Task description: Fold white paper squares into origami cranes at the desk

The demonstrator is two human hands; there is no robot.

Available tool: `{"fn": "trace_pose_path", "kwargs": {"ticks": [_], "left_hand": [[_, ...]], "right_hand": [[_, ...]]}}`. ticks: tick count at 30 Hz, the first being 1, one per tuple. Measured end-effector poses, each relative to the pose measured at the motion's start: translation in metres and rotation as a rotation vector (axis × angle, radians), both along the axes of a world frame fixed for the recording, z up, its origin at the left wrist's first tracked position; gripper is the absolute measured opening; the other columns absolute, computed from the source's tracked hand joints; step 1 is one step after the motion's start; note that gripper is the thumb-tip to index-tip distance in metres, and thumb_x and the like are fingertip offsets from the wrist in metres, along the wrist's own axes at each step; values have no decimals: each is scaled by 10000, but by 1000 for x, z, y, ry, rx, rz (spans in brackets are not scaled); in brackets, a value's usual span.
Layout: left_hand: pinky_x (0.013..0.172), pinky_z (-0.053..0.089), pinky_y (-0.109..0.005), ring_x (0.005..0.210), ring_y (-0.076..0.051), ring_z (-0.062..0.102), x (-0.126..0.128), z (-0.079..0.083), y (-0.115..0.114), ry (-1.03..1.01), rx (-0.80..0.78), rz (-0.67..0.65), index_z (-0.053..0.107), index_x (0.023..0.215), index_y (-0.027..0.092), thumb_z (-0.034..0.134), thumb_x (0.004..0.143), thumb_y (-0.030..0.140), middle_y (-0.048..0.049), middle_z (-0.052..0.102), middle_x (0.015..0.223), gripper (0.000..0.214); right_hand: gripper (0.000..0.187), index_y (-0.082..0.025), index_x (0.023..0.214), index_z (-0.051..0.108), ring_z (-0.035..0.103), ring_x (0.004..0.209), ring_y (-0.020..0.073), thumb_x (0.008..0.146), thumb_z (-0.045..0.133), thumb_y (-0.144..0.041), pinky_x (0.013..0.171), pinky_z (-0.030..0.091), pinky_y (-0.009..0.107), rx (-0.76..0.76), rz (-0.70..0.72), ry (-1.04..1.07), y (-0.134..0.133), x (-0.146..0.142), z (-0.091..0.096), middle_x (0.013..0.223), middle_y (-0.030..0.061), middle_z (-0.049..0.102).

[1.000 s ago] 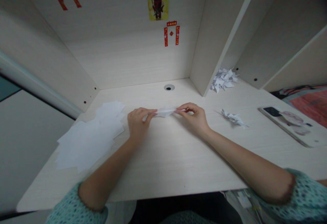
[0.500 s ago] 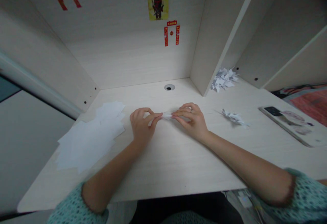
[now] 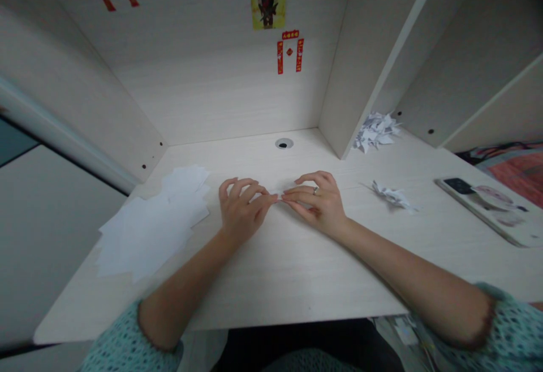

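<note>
My left hand (image 3: 241, 207) and my right hand (image 3: 316, 201) meet fingertip to fingertip at the middle of the pale wooden desk (image 3: 297, 270). Between them they pinch a small folded piece of white paper (image 3: 278, 195), of which only a sliver shows. The fingers of both hands are curled and pressed together on it. A ring sits on a finger of my right hand.
A loose stack of white paper sheets (image 3: 153, 225) lies at the left. One folded paper shape (image 3: 392, 195) rests at the right, with a heap of them (image 3: 375, 130) behind it beside the shelf divider. A phone (image 3: 487, 208) lies at far right. A cable hole (image 3: 284, 143) is at the back.
My hands have closed toward each other. The paper, stretched out between them a second ago, is now almost wholly hidden between my fingertips.
</note>
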State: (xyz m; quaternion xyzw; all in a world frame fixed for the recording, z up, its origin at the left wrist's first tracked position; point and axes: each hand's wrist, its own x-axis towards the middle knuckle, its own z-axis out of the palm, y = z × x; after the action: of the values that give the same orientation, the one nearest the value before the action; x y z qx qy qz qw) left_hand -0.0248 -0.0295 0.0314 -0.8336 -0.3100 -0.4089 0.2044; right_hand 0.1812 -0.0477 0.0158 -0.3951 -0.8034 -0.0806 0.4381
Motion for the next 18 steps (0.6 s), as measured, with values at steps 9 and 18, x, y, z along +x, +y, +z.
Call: {"fn": "trace_pose_path", "kwargs": {"ticks": [9,18], "left_hand": [[947,290,-436,890,-180,594,-4,2,4,23,-28,51,661,801,300,650,788,264,46,704,796,39],[920,305,-427,841,-178,582,-8,4,10,17,-72,105,662,747,279,617,812,279,26,691,783,79]], "right_hand": [[85,-292,854,713,595,911,187,821,635,-297,878,320,398,-18,-93,-46,10,10,-1,823,-46,744],[135,-247,832,716,597,921,223,845,583,-271,857,317,418,-97,-303,-115,20,21,-8,817,9,737]]}}
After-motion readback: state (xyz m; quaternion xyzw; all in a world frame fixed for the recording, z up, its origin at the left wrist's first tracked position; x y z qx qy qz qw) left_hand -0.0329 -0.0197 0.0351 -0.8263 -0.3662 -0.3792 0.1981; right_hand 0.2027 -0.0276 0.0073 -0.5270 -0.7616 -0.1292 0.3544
